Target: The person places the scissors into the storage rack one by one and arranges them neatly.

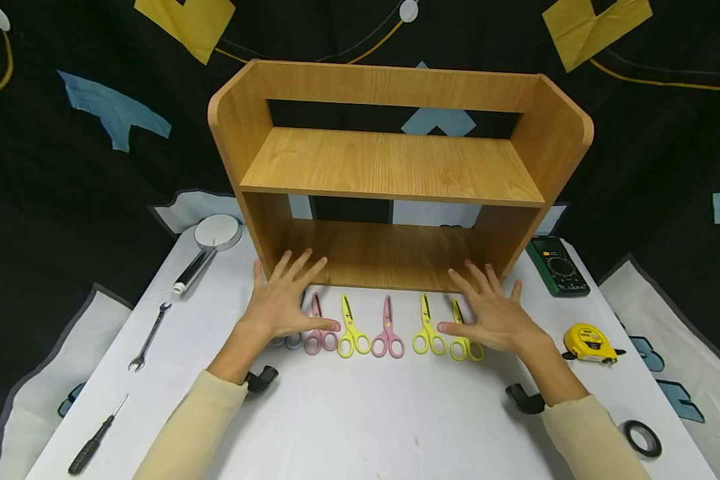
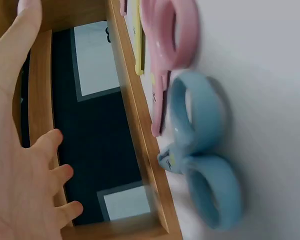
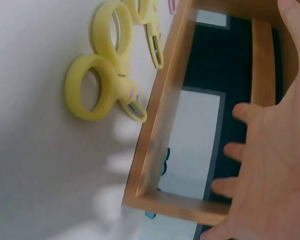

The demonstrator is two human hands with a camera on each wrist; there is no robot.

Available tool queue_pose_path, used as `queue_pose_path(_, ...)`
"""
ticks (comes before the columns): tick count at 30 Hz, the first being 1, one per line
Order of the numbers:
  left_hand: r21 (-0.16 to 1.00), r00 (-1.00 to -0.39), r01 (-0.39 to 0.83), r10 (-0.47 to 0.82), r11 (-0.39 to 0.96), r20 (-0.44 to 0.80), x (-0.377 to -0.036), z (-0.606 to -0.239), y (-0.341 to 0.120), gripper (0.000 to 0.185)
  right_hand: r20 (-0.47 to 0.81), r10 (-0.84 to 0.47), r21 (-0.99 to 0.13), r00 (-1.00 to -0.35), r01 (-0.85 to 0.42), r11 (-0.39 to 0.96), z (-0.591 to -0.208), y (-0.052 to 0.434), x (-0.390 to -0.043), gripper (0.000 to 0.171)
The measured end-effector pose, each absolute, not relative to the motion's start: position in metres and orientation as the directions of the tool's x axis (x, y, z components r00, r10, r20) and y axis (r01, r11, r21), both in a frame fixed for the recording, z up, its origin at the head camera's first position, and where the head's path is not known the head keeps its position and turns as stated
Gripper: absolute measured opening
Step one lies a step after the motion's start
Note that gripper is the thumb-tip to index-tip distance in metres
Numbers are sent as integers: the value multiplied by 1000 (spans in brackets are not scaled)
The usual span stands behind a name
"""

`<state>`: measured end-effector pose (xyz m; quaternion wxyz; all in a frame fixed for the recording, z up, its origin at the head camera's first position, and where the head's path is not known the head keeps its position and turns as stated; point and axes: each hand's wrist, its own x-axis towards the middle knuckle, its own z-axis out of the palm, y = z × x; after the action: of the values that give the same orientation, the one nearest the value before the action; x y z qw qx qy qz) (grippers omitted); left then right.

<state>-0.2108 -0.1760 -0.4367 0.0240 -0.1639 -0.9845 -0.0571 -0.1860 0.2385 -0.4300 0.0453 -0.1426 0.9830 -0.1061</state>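
From the head view we hover our left hand (image 1: 282, 300) and right hand (image 1: 495, 313), fingers spread and grasping nothing, above the row of scissors (image 1: 387, 327) lined up along the wooden shelf (image 1: 396, 167) on the table (image 1: 360, 413). Our left wrist view shows the blue scissors (image 2: 200, 165) just beside the shelf's near edge. The right wrist view shows the yellow scissors (image 3: 105, 75) likewise, laid handles toward us for easy picking.

We see a table (image 1: 360, 427) under a white cloth, with grey-edged white flaps hanging at both sides. Behind it hangs a black backdrop (image 1: 48, 167) patched with yellow (image 1: 186, 23) and light blue shapes (image 1: 111, 107), thin curved lines running across. The light is even and bright.
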Motion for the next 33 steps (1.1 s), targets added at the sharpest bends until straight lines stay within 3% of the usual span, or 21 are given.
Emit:
queue_pose_path(5,205,-939,326,291,923,184,-207,-438,-193,124,-13,-286,-277,-958,-271,922,-430,248,-175,103)
queue_pose_path(9,301,-928,314,224,900,298,-208,-441,-212,116,-13,-264,-391,-964,-238,889,-433,255,-162,95)
queue_pose_path(13,435,-921,285,118,854,371,-209,-443,-228,110,-41,-230,-507,-972,-178,844,-442,261,-149,89)
queue_pose_path(18,591,-888,263,-48,763,456,-213,-445,-240,93,-40,-205,-575,-978,-145,805,-453,265,-136,84)
queue_pose_path(28,780,-873,247,-218,576,437,-232,-454,-248,65,-64,-184,-605,-981,-109,789,-469,267,-127,76)
queue_pose_path(33,811,-874,247,-239,530,423,-240,-457,-249,59,-67,-178,-572,-982,-108,813,-478,265,-128,62)
